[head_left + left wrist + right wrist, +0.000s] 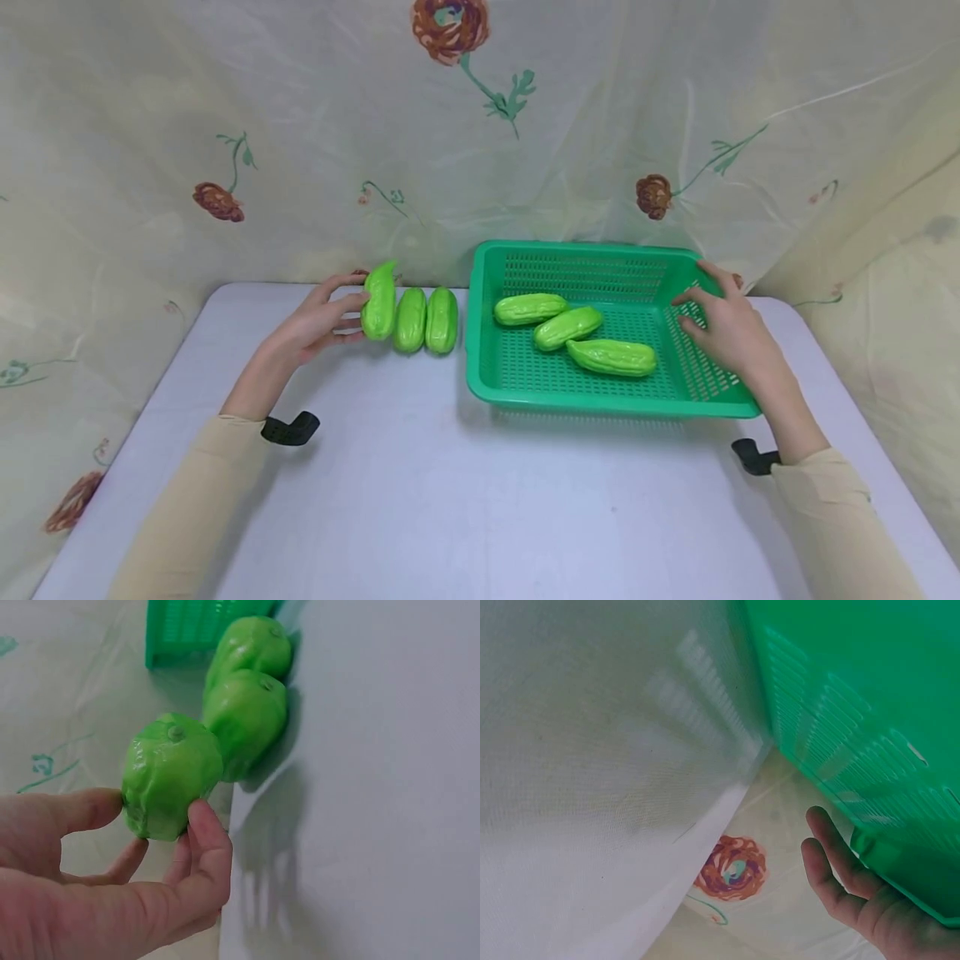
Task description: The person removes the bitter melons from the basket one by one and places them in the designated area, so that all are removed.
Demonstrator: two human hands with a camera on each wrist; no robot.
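In the head view my left hand (318,321) pinches a green bitter melon (378,304) upright between thumb and fingertips, its curved tip pointing up. The left wrist view shows the blunt end of this bitter melon (172,776), with the fingers around its near side. Two more bitter melons (410,321) stand side by side just right of it. My right hand (731,325) straddles the right rim of a green basket (600,406), some fingers inside and others outside. Seen from the right wrist, the outer fingers (832,859) are extended, apart from the basket wall.
Inside the basket lie three bitter melons (611,357), close together. A white table (450,500) carries everything, and a flowered cloth (315,125) hangs along its back and sides. Black wrist mounts (291,428) protrude from both sleeves.
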